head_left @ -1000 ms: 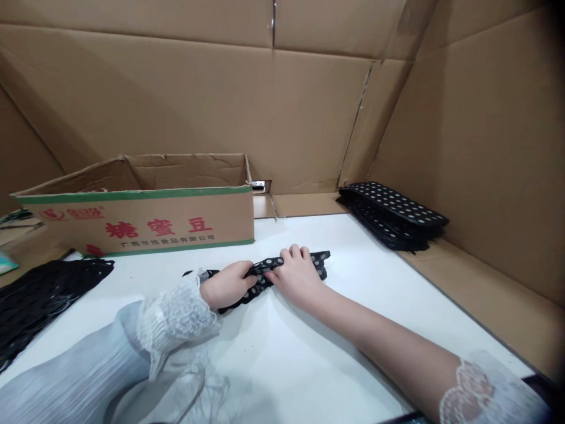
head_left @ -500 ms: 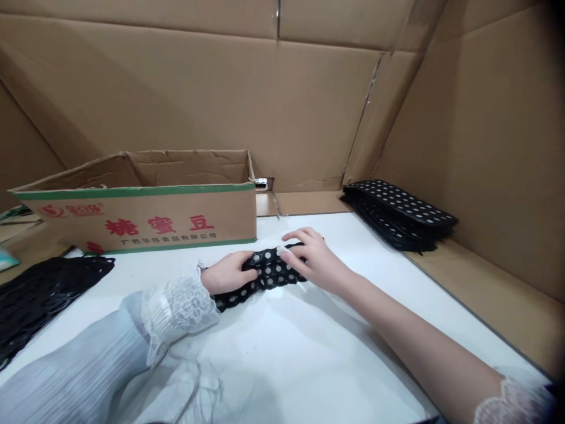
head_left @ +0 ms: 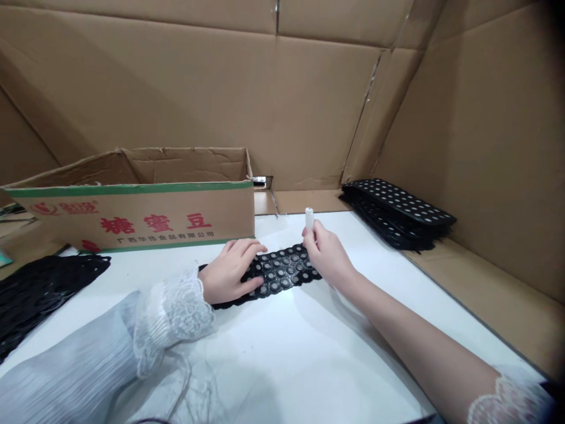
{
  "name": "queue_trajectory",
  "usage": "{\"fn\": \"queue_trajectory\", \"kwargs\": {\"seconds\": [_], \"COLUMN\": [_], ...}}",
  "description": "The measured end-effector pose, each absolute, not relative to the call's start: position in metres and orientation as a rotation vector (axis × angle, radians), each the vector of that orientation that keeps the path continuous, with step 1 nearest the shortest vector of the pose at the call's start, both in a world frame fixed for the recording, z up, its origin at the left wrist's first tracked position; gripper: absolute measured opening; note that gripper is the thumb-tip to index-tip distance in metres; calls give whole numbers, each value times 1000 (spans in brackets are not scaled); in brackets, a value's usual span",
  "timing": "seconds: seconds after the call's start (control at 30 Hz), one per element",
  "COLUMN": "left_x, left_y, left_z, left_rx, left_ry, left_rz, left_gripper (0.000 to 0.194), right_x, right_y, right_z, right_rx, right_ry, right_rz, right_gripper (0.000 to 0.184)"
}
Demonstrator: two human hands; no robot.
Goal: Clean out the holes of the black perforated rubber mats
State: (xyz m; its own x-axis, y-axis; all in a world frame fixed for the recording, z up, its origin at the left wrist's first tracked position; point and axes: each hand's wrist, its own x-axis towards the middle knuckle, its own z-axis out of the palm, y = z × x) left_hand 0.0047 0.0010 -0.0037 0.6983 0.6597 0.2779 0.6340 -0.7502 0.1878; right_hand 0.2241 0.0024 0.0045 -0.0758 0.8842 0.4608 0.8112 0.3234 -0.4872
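A black strip with rows of round grey dots ringed in black [head_left: 282, 272] lies on the white tabletop. My left hand [head_left: 232, 271] rests on its left part, fingers spread, thumb on the dots. At the strip's right end, my right hand [head_left: 324, 250] is closed around a short white cylinder [head_left: 309, 219], whose top sticks up above the fist. The lower end of the cylinder is hidden in the hand. The right hand covers the strip's far right end.
An open cardboard box [head_left: 145, 215] with red lettering stands at the back left. A pile of black sheets [head_left: 44, 294] lies at the left. A stack of black dotted strips [head_left: 399, 212] sits at the back right. Cardboard walls [head_left: 198, 94] enclose the table.
My right hand has gone from loosely spread fingers over the strip to a closed grip with the white cylinder upright. My left fingers have spread. The strip lies flatter, its dots now showing rings.
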Motion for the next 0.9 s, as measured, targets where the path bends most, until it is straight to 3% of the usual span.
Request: {"fn": "queue_trajectory", "kwargs": {"seconds": [0.1,0.27,0.43,0.7,0.9], "left_x": [4,2,4,2,-2], "left_y": [1,3,1,5,11], "left_z": [0,-6,-8,-5,-8], "left_rx": [2855,2827,2751,2614,2600], "left_ry": [933,866,862,770,725], "left_rz": [347,349,405,473,449], "left_gripper": [32,31,26,9,28], "right_x": [225,225,223,215,204], "right_y": [4,1,1,2,-11], "right_z": [3,3,5,8,5], "right_rx": [-1523,-1434,-1234,-1124,-1023], "right_ry": [-1884,-1829,-1762,-1487,-1494], "right_rz": [164,283,480,911,1005], "right_gripper": [28,47,29,30,24]}}
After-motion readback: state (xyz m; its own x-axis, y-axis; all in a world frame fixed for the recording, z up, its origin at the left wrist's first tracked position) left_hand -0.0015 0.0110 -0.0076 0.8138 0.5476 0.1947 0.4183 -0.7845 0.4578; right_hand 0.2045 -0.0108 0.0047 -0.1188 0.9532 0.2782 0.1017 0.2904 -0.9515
